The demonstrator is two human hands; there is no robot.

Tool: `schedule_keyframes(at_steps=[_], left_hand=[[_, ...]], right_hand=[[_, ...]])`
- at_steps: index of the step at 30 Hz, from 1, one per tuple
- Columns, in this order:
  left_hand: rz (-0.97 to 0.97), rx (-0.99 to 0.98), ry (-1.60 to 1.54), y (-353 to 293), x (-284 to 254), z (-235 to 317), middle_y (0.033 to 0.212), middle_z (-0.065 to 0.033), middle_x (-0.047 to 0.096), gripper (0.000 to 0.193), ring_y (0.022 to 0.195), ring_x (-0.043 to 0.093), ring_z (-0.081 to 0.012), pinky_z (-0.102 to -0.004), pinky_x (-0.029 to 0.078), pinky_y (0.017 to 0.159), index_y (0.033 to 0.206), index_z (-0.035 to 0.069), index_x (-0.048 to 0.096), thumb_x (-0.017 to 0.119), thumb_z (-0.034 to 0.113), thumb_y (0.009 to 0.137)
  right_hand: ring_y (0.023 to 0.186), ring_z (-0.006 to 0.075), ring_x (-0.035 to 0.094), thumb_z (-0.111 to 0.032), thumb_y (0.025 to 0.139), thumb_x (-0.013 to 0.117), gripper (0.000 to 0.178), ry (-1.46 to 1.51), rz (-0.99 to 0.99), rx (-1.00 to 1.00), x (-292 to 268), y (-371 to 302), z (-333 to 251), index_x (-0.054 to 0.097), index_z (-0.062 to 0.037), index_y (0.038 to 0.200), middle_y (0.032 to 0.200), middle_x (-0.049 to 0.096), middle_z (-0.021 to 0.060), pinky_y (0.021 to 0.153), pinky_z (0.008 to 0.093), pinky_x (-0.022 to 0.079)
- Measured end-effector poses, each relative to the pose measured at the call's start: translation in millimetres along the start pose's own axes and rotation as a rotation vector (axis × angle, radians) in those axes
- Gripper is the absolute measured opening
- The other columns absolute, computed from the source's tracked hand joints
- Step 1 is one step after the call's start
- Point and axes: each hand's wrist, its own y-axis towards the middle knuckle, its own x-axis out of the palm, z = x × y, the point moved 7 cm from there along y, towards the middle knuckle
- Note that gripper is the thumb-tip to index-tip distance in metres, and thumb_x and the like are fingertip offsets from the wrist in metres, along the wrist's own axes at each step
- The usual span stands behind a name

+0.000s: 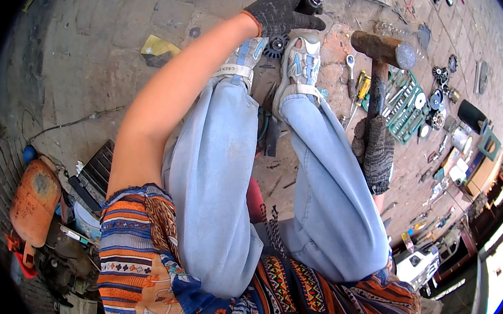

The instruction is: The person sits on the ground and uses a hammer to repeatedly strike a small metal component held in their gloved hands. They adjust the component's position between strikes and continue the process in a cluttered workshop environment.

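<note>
My left hand (283, 12), in a dark knit glove, reaches out past my shoes. Its fingers are closed around a short dark cylindrical metal piece (310, 5), with one shiny end showing. Just below that hand, a black toothed gear part (276, 45) lies on the ground between my shoes. To the right of my knee, my right hand (378, 156), also gloved, grips the handle of a hammer (379, 86). The heavy, worn head of the hammer (382, 48) is raised at the far end, pointing away from me.
Right of the hammer lies an open green socket set case (404, 108). A ratchet (351, 70) and a yellow-handled screwdriver (363, 87) are beside it. Several metal parts (438, 102) are scattered farther right. An orange rusty panel (35, 203) and scrap stand at left.
</note>
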Motion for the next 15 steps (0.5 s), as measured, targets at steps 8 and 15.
schedule_keyframes(at_steps=[8, 15], left_hand=[[0.048, -0.103, -0.326, 10.8, -3.0, 1.8, 0.066, -0.0016, 0.051, 0.029, 0.062, 0.045, -0.0109, -0.0285, 0.042, 0.059, 0.082, 0.005, 0.054, 0.074, 0.024, 0.073], [0.112, -0.061, -0.464, 11.1, 2.7, -10.1, 0.066, 0.0001, 0.049, 0.030, 0.062, 0.042, -0.0103, -0.0285, 0.041, 0.060, 0.081, 0.005, 0.051, 0.076, 0.020, 0.072]], right_hand=[[0.047, 0.0111, 0.045, -0.032, 0.096, 0.043, 0.035, 0.069, -0.072, 0.164, 2.9, -1.4, 3.3, 0.058, -0.0033, 0.082, 0.057, 0.050, 0.0025, 0.043, 0.0278, 0.035], [0.046, 0.0102, 0.045, -0.034, 0.095, 0.044, 0.037, 0.159, -0.085, 0.187, 5.6, -1.1, 7.4, 0.058, -0.0036, 0.079, 0.057, 0.050, 0.0022, 0.043, 0.0265, 0.034]])
